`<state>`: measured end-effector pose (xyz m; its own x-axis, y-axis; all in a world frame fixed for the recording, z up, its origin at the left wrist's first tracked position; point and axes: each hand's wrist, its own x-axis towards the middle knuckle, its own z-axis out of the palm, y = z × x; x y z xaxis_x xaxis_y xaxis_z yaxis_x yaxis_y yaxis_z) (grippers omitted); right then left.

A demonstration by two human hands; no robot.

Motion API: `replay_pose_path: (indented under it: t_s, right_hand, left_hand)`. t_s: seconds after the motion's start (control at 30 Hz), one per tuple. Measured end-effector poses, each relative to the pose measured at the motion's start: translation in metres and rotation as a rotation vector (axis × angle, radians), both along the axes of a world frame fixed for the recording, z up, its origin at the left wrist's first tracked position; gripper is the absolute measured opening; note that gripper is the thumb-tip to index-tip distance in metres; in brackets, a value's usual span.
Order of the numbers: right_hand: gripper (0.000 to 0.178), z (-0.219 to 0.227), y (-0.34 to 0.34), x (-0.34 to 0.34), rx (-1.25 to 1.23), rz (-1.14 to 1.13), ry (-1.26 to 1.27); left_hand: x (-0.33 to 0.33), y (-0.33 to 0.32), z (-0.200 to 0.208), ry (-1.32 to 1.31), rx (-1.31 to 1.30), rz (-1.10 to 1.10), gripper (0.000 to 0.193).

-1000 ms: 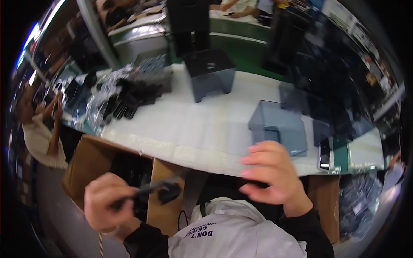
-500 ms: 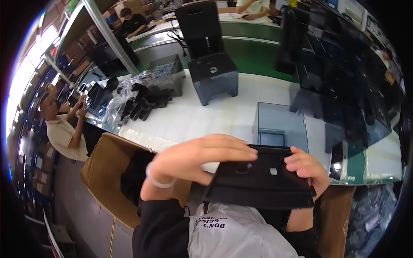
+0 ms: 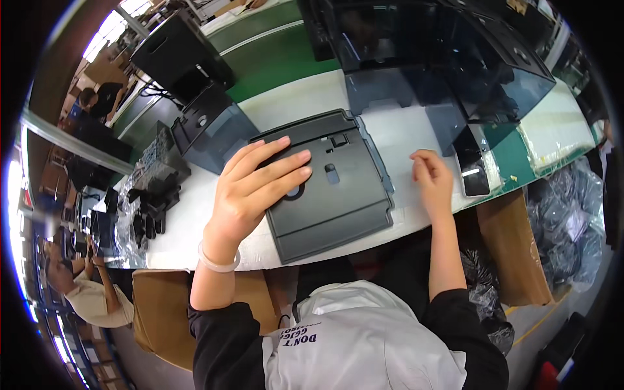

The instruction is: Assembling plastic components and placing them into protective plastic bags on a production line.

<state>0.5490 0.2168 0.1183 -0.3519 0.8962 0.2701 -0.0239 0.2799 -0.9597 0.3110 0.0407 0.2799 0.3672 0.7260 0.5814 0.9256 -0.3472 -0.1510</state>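
Observation:
A dark plastic panel point(image 3: 338, 205) with slots and a round hole lies on the white-covered table before me. Along its right side shows the bluish edge of a see-through plastic housing point(image 3: 378, 156) beneath it. My left hand point(image 3: 260, 185) rests flat on the panel's left part, fingers stretched out and partly covering the round hole. To the right of the panel, apart from it, my right hand point(image 3: 434, 182) hovers over the table with its fingers curled in and nothing visible in them.
Smoky see-through housings with black tops point(image 3: 500, 71) stand stacked at the back right. Another such housing point(image 3: 214, 127) sits at the left, beside a grey bin point(image 3: 159, 159) and black parts point(image 3: 153, 208). Cardboard boxes point(image 3: 166, 318) stand below the table edge. A person point(image 3: 97, 296) works at far left.
The black panel has gone from tilted in both hands to lying on the see-through housing. My right hand has let go of it and moved aside. The view has turned rightward.

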Motion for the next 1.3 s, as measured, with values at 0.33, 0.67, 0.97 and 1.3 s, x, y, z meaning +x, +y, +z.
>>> replay_pose_path:
  t_s: [0.33, 0.67, 0.97, 1.3]
  right_hand:
    - [0.01, -0.001, -0.026, -0.018, 0.109, 0.009, -0.2]
    - [0.01, -0.001, -0.034, -0.02, 0.093, 0.014, -0.199]
    - [0.01, 0.003, -0.031, -0.031, 0.153, 0.082, -0.194]
    - [0.011, -0.035, -0.023, -0.015, 0.099, 0.025, -0.201]
  left_hand:
    - [-0.016, -0.003, -0.016, -0.031, -0.098, 0.019, 0.024]
    - [-0.02, -0.013, 0.011, 0.013, -0.46, 0.065, 0.04]
    - [0.009, 0.0, 0.0, 0.135, -0.64, -0.126, 0.067]
    - [-0.082, -0.035, -0.109, -0.742, 0.449, 0.687, 0.087]
